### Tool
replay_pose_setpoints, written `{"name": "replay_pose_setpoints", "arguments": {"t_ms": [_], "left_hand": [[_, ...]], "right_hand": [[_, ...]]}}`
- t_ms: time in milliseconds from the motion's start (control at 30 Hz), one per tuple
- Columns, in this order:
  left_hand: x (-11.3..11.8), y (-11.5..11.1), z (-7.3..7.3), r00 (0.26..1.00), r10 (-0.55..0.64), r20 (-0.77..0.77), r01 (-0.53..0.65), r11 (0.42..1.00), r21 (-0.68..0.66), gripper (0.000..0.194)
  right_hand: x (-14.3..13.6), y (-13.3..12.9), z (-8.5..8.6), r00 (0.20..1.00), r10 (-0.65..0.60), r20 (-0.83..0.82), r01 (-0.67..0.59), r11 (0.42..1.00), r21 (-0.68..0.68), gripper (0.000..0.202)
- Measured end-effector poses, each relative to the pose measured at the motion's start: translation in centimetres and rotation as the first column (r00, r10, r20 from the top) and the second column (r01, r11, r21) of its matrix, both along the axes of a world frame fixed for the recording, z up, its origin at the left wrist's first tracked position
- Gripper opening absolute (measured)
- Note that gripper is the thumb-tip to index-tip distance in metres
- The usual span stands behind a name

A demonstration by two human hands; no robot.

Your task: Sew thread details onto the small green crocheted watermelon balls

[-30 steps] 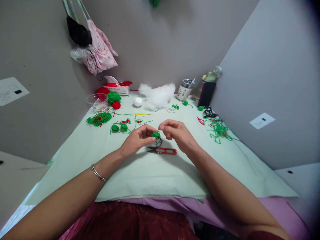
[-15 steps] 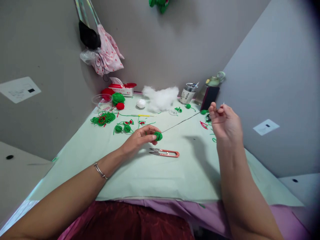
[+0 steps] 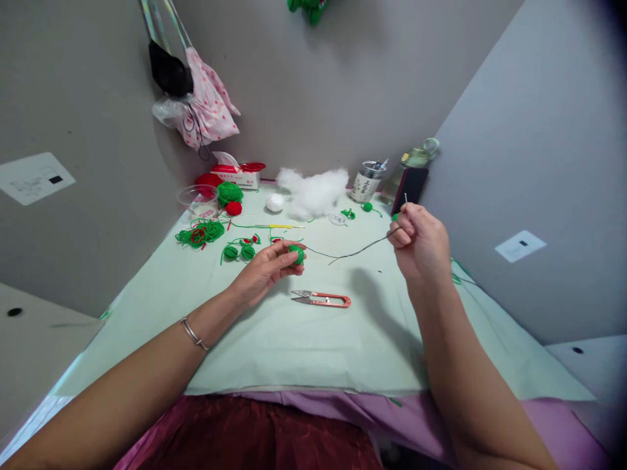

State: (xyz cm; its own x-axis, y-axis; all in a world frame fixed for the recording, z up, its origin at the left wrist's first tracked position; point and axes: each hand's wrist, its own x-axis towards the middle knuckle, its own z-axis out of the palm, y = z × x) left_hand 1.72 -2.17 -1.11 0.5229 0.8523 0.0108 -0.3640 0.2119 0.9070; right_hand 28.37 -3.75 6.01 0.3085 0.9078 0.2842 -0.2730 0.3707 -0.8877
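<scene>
Small green yarn ball (image 3: 296, 254): rounded, surface textured, partly covered by the grip; held between thumb and fingers of the left hand (image 3: 267, 264), above the tabletop. Dark thread (image 3: 362, 250): strung from the ball's side across to the right hand (image 3: 418, 238); slack, sagging between, a short loose end seen near the low point. Thin, pale needle (image 3: 406, 197): pinched in the right hand, pointed nearly straight up, lower part hidden by fingers; eye not made out.

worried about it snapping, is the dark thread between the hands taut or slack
Slack: the dark thread sags in a curve between the green piece in the left hand and the right hand.
</scene>
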Motion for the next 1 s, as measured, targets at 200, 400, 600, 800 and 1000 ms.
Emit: {"name": "replay_pose_setpoints", "arguments": {"t_ms": [200, 400, 600, 800, 1000], "left_hand": [[-0.5, 0.9, 0.0, 0.991, 0.111, 0.073, -0.109, 0.994, -0.033, 0.029], [-0.7, 1.6, -0.3, 0.972, 0.119, 0.204, -0.101, 0.990, -0.098, 0.022], [-0.7, 1.5, -0.1, 0.967, 0.147, 0.209, -0.122, 0.984, -0.130, 0.020], [-0.7, 1.2, 0.3, 0.980, 0.152, 0.131, -0.139, 0.985, -0.105, 0.025], [-0.4, 0.9, 0.3, 0.989, 0.077, 0.126, -0.067, 0.994, -0.082, 0.023]], "right_hand": [[0.5, -3.1, 2.2, 0.929, 0.370, -0.004, -0.367, 0.924, 0.111, 0.008], [1.4, -4.2, 0.6, 0.670, 0.715, 0.198, -0.735, 0.676, 0.047, 0.011], [0.3, -4.8, -0.3, 0.333, 0.902, 0.275, -0.867, 0.408, -0.287, 0.021], [-2.6, -4.8, -0.2, 0.354, 0.917, 0.187, -0.844, 0.399, -0.359, 0.027], [-6.3, -4.0, -1.7, 0.646, 0.517, 0.561, -0.472, 0.849, -0.239, 0.014]]}}
